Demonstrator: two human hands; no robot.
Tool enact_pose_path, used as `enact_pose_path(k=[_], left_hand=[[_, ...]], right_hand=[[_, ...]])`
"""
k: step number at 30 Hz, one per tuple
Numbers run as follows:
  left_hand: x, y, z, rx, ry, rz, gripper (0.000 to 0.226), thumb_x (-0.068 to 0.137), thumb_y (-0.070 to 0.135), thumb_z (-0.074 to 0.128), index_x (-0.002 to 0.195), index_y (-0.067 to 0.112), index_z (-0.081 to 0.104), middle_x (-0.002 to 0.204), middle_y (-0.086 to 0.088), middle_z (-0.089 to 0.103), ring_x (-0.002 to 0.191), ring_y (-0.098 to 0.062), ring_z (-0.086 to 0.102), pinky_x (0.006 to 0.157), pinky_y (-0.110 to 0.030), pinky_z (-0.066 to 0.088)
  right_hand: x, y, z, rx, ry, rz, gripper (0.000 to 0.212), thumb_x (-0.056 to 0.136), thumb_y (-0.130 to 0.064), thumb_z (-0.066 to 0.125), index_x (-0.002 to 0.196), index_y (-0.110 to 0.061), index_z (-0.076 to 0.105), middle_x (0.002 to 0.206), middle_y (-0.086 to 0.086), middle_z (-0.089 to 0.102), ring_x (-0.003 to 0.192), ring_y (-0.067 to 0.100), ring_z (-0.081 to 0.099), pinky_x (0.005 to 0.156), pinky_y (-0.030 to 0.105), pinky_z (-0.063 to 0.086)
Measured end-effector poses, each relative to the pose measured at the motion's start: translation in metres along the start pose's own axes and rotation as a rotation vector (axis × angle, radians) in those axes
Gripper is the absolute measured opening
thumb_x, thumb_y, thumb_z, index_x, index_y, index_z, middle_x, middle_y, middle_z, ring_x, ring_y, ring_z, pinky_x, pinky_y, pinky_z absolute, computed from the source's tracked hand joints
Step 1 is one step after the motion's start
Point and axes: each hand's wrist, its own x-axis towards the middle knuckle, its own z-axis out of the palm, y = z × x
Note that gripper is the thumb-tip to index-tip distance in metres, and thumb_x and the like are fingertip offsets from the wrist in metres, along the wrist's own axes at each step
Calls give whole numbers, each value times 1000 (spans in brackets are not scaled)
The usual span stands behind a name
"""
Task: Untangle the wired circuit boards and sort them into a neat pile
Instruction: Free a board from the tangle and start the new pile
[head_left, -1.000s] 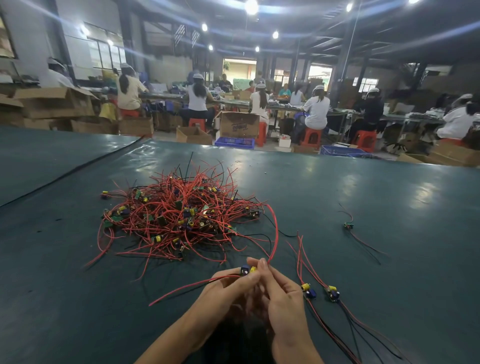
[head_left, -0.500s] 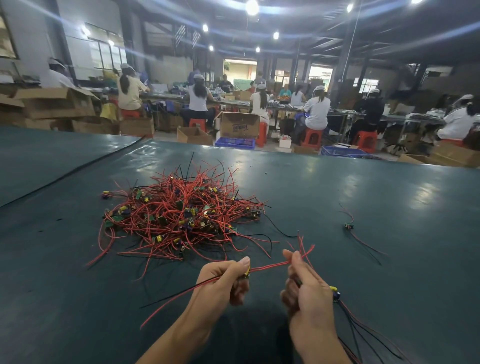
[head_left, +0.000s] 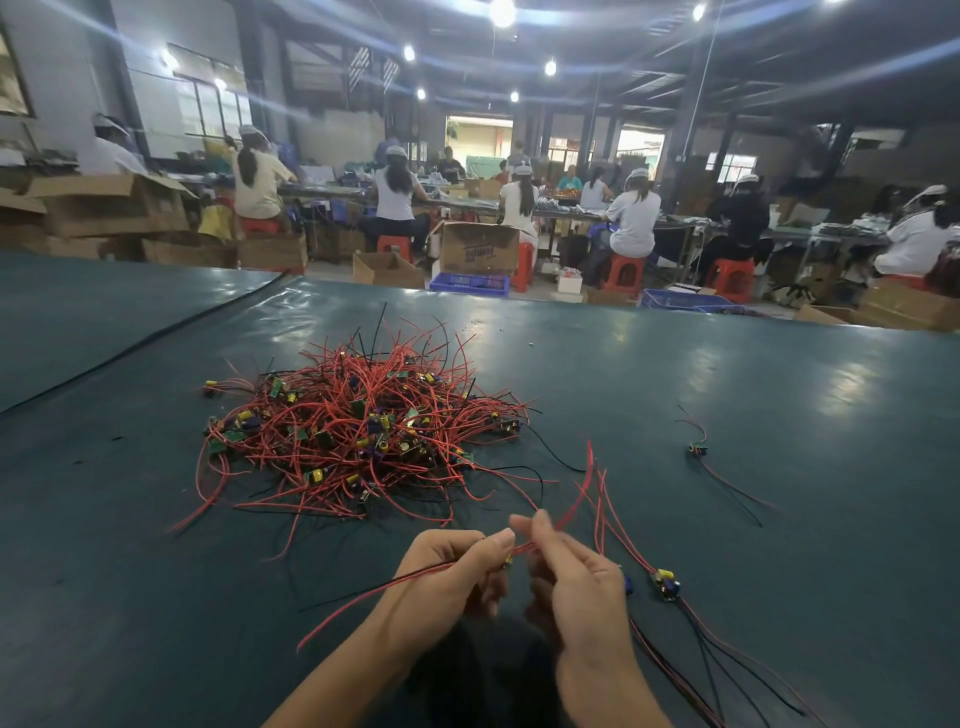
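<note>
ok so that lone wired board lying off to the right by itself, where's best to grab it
Probably by the small board itself, pinched from above with the right hand, the nearer one. It is the only stiff part, and it lies apart from the tangled pile. Its long wires trail toward you, so lifting the board should let them hang free.

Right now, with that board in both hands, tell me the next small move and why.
Probably carry the held board right and lay it beside the sorted boards. The left hand and right hand pinch its wires, which look clear of the tangled pile.
</note>
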Motion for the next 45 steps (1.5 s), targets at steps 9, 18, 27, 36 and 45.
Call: enact_pose_path(k=[9,18,27,36,45], left_hand=[[-2,4,-5,-90,1,-48,38,76,42,67,50,17,57,54,-8,54,45,-15,50,49,-22,42],[2,-4,-7,29,160,-298,65,66,76,46,66,15,68,63,-1,70,60,-10,67,63,-22,48],[6,-6,-13,-14,170,-228,74,82,67,26,52,12,65,48,-8,55,42,-15,51,44,-17,42],[8,-11,-15,-56,175,-187,75,80,70,24,52,13,64,48,-7,53,42,-14,49,43,-19,42],[12,-18,-19,-43,185,-194,75,77,72,24,52,14,65,48,-6,53,42,-14,49,43,-20,41]], right_hand=[[3,2,-7,-22,-37,-63,51,85,-57,58,60,-14,69,50,-5,36,42,8,29,43,21,27],[-8,14,10,-205,-267,-125,75,94,-51,42,67,19,46,64,25,49,65,36,48,76,58,48],[1,10,-3,-16,83,-44,61,95,-51,40,41,-22,40,43,-3,28,36,11,25,37,23,22],[16,7,-16,297,296,94,52,99,-51,39,60,-17,41,40,-8,25,31,8,18,35,16,18],[14,-1,-20,152,394,-240,49,96,-30,54,49,-19,43,43,-9,40,37,3,36,35,18,28]])
